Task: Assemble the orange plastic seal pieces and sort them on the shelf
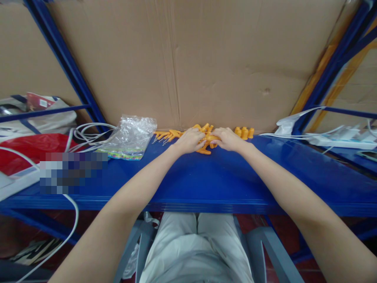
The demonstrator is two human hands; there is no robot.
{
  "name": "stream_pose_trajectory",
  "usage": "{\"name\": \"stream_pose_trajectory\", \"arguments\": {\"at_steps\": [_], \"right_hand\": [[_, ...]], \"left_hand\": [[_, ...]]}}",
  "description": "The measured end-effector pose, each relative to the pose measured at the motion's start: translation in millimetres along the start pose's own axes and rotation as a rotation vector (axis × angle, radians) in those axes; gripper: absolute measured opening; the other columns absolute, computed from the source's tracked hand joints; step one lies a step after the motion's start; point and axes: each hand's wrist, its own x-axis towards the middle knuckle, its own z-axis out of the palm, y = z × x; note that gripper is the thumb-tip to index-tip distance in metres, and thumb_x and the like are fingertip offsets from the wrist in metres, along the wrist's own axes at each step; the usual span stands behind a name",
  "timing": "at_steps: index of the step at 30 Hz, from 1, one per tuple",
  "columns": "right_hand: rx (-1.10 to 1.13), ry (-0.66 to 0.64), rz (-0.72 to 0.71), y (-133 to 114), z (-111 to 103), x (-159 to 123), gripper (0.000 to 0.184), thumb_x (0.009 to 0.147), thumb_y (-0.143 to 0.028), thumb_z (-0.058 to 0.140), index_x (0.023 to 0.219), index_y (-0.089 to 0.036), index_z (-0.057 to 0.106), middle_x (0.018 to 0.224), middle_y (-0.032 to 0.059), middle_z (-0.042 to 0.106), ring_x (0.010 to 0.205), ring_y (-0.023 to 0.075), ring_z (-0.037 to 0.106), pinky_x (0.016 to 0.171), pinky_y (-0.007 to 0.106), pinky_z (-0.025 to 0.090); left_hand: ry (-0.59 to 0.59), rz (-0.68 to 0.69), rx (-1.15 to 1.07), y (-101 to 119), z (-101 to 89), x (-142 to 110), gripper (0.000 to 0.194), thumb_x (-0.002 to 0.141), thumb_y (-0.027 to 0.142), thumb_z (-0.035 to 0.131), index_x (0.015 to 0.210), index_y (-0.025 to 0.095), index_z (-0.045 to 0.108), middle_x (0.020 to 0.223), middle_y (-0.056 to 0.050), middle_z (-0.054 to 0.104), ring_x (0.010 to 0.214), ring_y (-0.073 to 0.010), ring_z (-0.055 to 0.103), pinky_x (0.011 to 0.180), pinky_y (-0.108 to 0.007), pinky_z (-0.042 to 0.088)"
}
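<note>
My left hand (191, 140) lies with bent fingers on the left side of a cluster of orange plastic parts (204, 151) at the back of the table. From the other side, my right hand (226, 138) curls its fingers round an orange plastic part (211, 138). Exactly what sits under my fingers is partly hidden. Left of my left hand lies a row of orange corkscrews (169, 135) with metal spirals pointing toward me. Several short orange caps (244, 133) stand just right of my right hand.
A clear plastic bag (134, 135) lies left on the blue table (206, 181), beside white cables (91, 133) and a red bag (38, 149). Cardboard (206, 59) walls off the back. White power strips (341, 137) are at the right, near blue frame posts (332, 70).
</note>
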Motion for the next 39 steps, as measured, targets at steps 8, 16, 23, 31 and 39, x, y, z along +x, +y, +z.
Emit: {"name": "stream_pose_trajectory", "arguments": {"at_steps": [8, 16, 23, 31, 39], "right_hand": [[-0.205, 0.213, -0.128, 4, 3, 0, 0.027, 0.104, -0.024, 0.047, 0.116, -0.017, 0.071, 0.108, 0.0148, 0.074, 0.104, 0.0281, 0.059, 0.089, 0.039, 0.033], [-0.262, 0.364, -0.207, 6, 4, 1, 0.036, 0.107, -0.020, 0.035, 0.117, -0.023, 0.070, 0.112, 0.0111, 0.073, 0.113, 0.0263, 0.056, 0.102, 0.046, 0.031], [-0.227, 0.392, -0.223, 5, 6, 0, 0.040, 0.107, -0.020, 0.031, 0.122, -0.023, 0.069, 0.117, 0.0123, 0.072, 0.118, 0.0265, 0.056, 0.107, 0.051, 0.031], [-0.273, 0.448, -0.230, 6, 9, 1, 0.036, 0.106, -0.020, 0.036, 0.122, -0.023, 0.068, 0.113, 0.0115, 0.074, 0.114, 0.0268, 0.058, 0.106, 0.050, 0.031], [-0.389, 0.579, -0.280, 6, 12, 4, 0.031, 0.106, -0.015, 0.036, 0.108, -0.023, 0.066, 0.111, 0.0092, 0.073, 0.104, 0.0221, 0.061, 0.099, 0.044, 0.033]], "left_hand": [[0.035, -0.185, -0.447, -7, 1.1, 5, 0.035, 0.099, 0.042, 0.050, 0.079, 0.018, 0.066, 0.076, -0.005, 0.068, 0.077, -0.0197, 0.061, 0.073, -0.034, 0.050], [-0.134, -0.321, -1.016, -17, -2.4, 6, 0.048, 0.101, 0.054, 0.046, 0.080, 0.017, 0.069, 0.077, -0.008, 0.067, 0.069, -0.0171, 0.062, 0.068, -0.037, 0.054], [-0.213, -0.206, -1.012, -22, -9.0, 2, 0.049, 0.100, 0.058, 0.046, 0.080, 0.020, 0.068, 0.074, -0.008, 0.061, 0.059, -0.0164, 0.054, 0.064, -0.041, 0.053], [-0.295, -0.395, -1.564, -13, -23.4, 1, 0.028, 0.095, 0.044, 0.061, 0.085, 0.018, 0.063, 0.069, -0.003, 0.060, 0.045, -0.0073, 0.038, 0.050, -0.027, 0.041], [-0.336, -0.692, -1.995, -8, -27.3, 3, 0.048, 0.106, 0.047, 0.039, 0.079, 0.016, 0.064, 0.046, 0.001, 0.046, 0.033, -0.0096, 0.036, 0.044, -0.025, 0.041]]}}
